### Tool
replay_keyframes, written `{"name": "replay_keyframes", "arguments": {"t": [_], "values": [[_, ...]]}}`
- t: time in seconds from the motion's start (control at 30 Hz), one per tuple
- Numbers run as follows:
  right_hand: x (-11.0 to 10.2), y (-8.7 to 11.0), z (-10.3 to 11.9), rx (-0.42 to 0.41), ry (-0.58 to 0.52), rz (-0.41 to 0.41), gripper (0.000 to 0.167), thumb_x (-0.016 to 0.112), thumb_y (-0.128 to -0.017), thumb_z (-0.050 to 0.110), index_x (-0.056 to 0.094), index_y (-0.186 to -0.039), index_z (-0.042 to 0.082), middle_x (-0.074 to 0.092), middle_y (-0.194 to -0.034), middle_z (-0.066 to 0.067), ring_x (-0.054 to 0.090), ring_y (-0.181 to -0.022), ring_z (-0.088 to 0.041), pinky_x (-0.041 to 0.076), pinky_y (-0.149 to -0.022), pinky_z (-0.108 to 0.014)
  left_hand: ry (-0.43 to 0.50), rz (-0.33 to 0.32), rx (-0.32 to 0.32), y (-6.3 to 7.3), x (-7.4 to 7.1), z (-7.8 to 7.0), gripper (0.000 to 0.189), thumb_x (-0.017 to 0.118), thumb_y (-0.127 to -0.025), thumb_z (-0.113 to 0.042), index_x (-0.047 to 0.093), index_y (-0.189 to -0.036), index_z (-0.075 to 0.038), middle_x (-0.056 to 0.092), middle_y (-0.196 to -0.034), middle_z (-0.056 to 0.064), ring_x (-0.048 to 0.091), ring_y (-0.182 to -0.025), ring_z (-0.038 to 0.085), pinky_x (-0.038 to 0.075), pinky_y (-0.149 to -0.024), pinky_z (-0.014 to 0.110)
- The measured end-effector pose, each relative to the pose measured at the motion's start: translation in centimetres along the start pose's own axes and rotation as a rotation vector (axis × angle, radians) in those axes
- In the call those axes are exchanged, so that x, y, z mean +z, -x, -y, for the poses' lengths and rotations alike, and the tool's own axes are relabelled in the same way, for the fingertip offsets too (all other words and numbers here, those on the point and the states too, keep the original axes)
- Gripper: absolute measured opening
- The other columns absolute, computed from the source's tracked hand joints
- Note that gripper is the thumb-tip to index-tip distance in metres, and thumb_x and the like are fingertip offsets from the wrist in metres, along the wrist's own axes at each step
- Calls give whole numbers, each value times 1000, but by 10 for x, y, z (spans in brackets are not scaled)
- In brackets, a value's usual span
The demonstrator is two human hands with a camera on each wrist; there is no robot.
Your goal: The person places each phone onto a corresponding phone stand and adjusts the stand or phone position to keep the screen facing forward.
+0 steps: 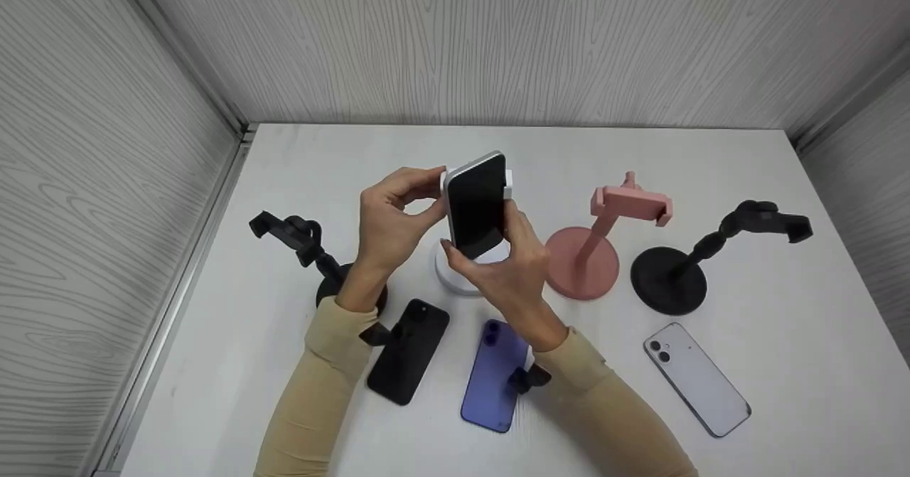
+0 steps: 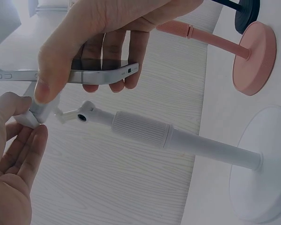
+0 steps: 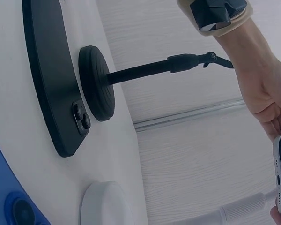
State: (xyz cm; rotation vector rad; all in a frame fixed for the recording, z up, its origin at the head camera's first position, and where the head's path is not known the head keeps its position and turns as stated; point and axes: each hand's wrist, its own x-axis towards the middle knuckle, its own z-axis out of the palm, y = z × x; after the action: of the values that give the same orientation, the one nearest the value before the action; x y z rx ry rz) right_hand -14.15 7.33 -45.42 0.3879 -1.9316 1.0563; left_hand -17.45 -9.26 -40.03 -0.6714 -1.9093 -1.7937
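Note:
A smartphone [image 1: 478, 210] with a dark screen and silver frame is held tilted above the table, at the clamp of a white phone stand [image 2: 192, 145]. My right hand [image 1: 508, 264] grips the phone's lower part, thumb on one edge and fingers on the other. With thumb and fingers, my left hand [image 1: 398, 214] pinches the white clamp [image 2: 35, 112] behind the phone. The stand's round base [image 1: 455, 278] rests on the table below, partly covered by the right hand in the head view. In the right wrist view only the phone's end shows.
A pink phone stand [image 1: 581, 264] and a black one [image 1: 668, 281] stand to the right, another black one [image 1: 284, 232] to the left. Nearer lie a black phone [image 1: 409, 352], a purple phone [image 1: 490, 377] and a white phone [image 1: 697, 381]. Panels [image 1: 498, 43] enclose the table.

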Motion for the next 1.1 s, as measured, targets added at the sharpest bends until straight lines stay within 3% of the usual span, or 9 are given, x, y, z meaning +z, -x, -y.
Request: {"name": "replay_keyframes", "arguments": {"t": [0.3, 0.53, 0.8, 1.1], "values": [[4, -1, -1, -65, 148, -57, 78, 94, -66, 33, 66, -123, -11, 76, -95, -17, 75, -79, -26, 61, -64, -39, -68, 1, 14, -2, 1, -3, 30, 84, -83, 6, 77, -112, 9, 77, -99, 23, 76, -91, 5, 65, -83, 31], [8, -2, -1, -59, 199, -94, 78, 94, -66, 34, 65, -121, -13, 75, -91, -17, 74, -76, -25, 61, -61, -39, -86, -10, -15, -3, 0, -3, 27, 83, -83, 6, 78, -110, 8, 78, -98, 21, 75, -91, 4, 65, -81, 30], [10, -2, -2, -80, 235, -119, 76, 94, -66, 35, 65, -118, -12, 73, -86, -16, 72, -71, -23, 60, -58, -37, -112, -4, 15, -4, -1, -3, 25, 82, -82, 6, 78, -107, 7, 78, -97, 19, 75, -91, 5, 65, -79, 30], [13, -2, -5, -102, 319, -170, 78, 93, -65, 37, 65, -117, -13, 73, -85, -17, 72, -67, -24, 61, -58, -37, -107, -2, 10, -4, -2, -3, 25, 79, -82, 9, 78, -107, 8, 77, -97, 23, 77, -90, 36, 65, -79, 29]]}}
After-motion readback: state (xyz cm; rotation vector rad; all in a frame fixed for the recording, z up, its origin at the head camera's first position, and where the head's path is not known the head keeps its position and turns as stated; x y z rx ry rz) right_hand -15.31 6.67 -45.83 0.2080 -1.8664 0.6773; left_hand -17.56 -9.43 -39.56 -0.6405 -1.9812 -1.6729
